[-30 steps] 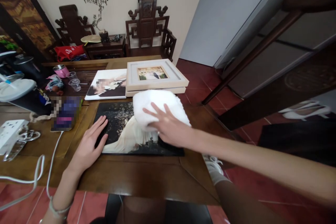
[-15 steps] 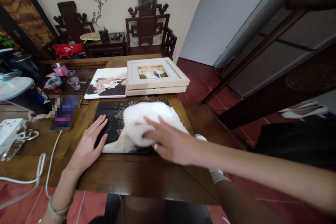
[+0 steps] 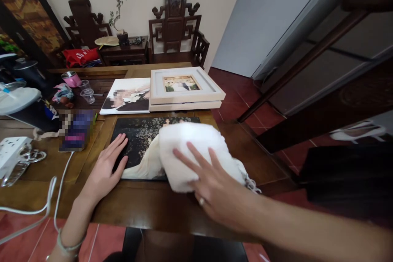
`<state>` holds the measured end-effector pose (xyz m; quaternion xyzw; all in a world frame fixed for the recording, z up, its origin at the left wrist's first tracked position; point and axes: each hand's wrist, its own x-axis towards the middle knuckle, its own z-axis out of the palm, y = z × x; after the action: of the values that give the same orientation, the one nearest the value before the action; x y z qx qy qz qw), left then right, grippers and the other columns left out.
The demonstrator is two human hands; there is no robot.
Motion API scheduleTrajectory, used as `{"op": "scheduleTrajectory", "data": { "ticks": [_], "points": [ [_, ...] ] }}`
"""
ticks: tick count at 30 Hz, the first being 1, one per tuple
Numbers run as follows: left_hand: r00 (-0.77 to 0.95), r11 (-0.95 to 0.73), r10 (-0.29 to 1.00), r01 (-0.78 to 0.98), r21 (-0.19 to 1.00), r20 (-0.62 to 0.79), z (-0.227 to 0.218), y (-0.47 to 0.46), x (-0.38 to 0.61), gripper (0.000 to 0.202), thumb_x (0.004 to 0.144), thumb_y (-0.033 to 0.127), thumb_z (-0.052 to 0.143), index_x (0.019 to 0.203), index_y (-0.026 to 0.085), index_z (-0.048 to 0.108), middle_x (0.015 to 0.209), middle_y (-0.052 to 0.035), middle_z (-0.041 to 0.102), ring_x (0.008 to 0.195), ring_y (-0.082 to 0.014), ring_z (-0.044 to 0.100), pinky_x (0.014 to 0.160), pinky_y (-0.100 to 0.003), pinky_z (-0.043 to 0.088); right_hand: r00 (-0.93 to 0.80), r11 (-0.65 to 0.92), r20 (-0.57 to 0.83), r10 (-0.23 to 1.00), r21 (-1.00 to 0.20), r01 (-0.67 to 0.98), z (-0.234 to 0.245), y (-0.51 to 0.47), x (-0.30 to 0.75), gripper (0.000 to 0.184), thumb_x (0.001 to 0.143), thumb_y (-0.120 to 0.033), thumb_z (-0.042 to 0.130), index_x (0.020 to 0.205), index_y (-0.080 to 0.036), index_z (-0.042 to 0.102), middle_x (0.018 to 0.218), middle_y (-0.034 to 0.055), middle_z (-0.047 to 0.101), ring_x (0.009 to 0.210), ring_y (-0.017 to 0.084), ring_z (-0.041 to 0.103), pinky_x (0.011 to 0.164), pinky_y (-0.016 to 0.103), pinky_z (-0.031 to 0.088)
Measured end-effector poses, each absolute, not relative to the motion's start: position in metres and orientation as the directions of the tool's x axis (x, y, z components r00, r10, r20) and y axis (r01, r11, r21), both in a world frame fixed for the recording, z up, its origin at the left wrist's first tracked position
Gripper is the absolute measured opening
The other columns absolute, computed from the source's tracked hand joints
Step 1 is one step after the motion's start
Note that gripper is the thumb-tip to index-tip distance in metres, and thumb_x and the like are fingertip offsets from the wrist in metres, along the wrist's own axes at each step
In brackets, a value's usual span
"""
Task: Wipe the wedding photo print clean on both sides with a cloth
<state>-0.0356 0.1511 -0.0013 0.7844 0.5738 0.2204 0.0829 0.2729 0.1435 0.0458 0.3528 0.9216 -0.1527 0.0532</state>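
A dark photo panel [image 3: 136,135] with a pale gown in its picture lies flat on the wooden table [image 3: 144,204]. My left hand [image 3: 106,170] rests at the panel's left edge, fingers stretched out, with nothing in it. On the panel's right part, a folded white towel [image 3: 196,137] hides much of the picture. My right hand [image 3: 219,192], a ring on one finger, presses the towel from above with the fingers spread over it. The towel's fringed end hangs toward the table's right edge. Whether my right thumb is tucked under the towel I cannot see.
Behind the panel lie a white-edged photo print [image 3: 125,96] and stacked light wood frames [image 3: 187,100]. To the left are a phone [image 3: 76,131] on a white cable, a power strip [image 3: 12,149], plastic cups [image 3: 88,95], a pink mug [image 3: 71,78] and a large lidded cup [image 3: 29,110].
My right hand and the towel have slid right and toward me across the panel, uncovering more of the gown and figures. My left hand has stayed at the left edge.
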Motion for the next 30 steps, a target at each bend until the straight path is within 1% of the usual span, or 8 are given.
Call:
{"op": "scheduleTrajectory", "data": {
  "ticks": [4,8,12,16,18,24,27,30],
  "points": [
    [0.252,-0.335,0.935,0.863,0.379,0.251,-0.002,0.151,-0.035,0.048,0.099,0.036,0.041,0.145,0.021,0.041,0.154,-0.0093,0.039,0.145,-0.0247,0.03,0.118,-0.051,0.027,-0.781,0.69,-0.252,0.572,-0.368,0.624,0.062,0.11,0.269,0.04,0.071,-0.012,0.06,0.106,-0.023,0.074,0.16,0.0089,0.019,0.144,0.046,0.003,0.104,0.079,0.018],
    [0.25,-0.33,0.937,0.864,0.381,0.245,-0.001,0.15,-0.035,0.049,0.098,0.037,0.041,0.144,0.021,0.041,0.154,-0.0096,0.039,0.145,-0.0254,0.03,0.117,-0.051,0.028,-0.749,0.616,-0.302,0.59,-0.431,0.659,0.072,0.144,0.263,0.048,0.077,-0.013,0.054,0.121,-0.024,0.068,0.159,0.0087,0.025,0.145,0.044,0.01,0.103,0.079,0.023],
    [0.244,-0.323,0.94,0.86,0.394,0.238,0.001,0.149,-0.035,0.048,0.098,0.038,0.041,0.144,0.021,0.042,0.154,-0.0097,0.039,0.144,-0.0258,0.031,0.117,-0.051,0.028,-0.698,0.577,-0.271,0.662,-0.409,0.707,0.073,0.212,0.261,0.052,0.088,-0.011,0.038,0.137,-0.018,0.054,0.152,0.0147,0.041,0.147,0.036,0.011,0.109,0.07,0.025],
    [0.234,-0.309,0.946,0.861,0.405,0.225,0.003,0.149,-0.035,0.049,0.098,0.039,0.041,0.144,0.021,0.043,0.154,-0.0097,0.039,0.144,-0.0257,0.031,0.117,-0.05,0.028,-0.693,0.616,-0.219,0.687,-0.332,0.715,0.069,0.255,0.258,0.05,0.09,-0.01,0.035,0.138,-0.011,0.052,0.134,0.0214,0.057,0.144,0.036,0.025,0.105,0.062,0.036],
    [0.235,-0.31,0.946,0.86,0.406,0.225,0.003,0.149,-0.035,0.049,0.098,0.039,0.04,0.144,0.021,0.042,0.154,-0.01,0.039,0.145,-0.0258,0.03,0.117,-0.05,0.028,-0.693,0.621,-0.209,0.69,-0.32,0.715,0.067,0.255,0.256,0.051,0.09,-0.009,0.035,0.138,-0.011,0.052,0.139,0.0205,0.053,0.145,0.036,0.021,0.106,0.066,0.032],
    [0.243,-0.323,0.94,0.859,0.398,0.239,0.001,0.149,-0.036,0.049,0.099,0.037,0.04,0.144,0.019,0.041,0.154,-0.0103,0.039,0.145,-0.0246,0.03,0.117,-0.049,0.028,-0.67,0.596,-0.278,0.689,-0.309,0.741,0.06,0.184,0.246,0.053,0.08,-0.007,0.049,0.13,-0.02,0.062,0.162,0.0097,0.011,0.145,0.044,-0.004,0.106,0.078,0.009],
    [0.242,-0.32,0.941,0.861,0.395,0.236,0.001,0.149,-0.036,0.049,0.099,0.038,0.04,0.145,0.021,0.041,0.154,-0.0097,0.039,0.145,-0.0249,0.029,0.117,-0.05,0.028,-0.726,0.643,-0.314,0.611,-0.338,0.687,0.061,0.141,0.243,0.048,0.077,-0.013,0.056,0.122,-0.022,0.068,0.162,0.0106,0.008,0.143,0.047,-0.007,0.103,0.081,0.005],
    [0.245,-0.323,0.94,0.861,0.392,0.237,0.001,0.149,-0.036,0.049,0.099,0.038,0.04,0.144,0.02,0.041,0.154,-0.01,0.038,0.145,-0.0249,0.029,0.117,-0.049,0.028,-0.767,0.666,-0.388,0.51,-0.387,0.638,0.07,0.12,0.239,0.046,0.075,-0.019,0.061,0.12,-0.021,0.069,0.161,0.0114,0.012,0.143,0.049,-0.003,0.102,0.082,0.01]
  ]
}}
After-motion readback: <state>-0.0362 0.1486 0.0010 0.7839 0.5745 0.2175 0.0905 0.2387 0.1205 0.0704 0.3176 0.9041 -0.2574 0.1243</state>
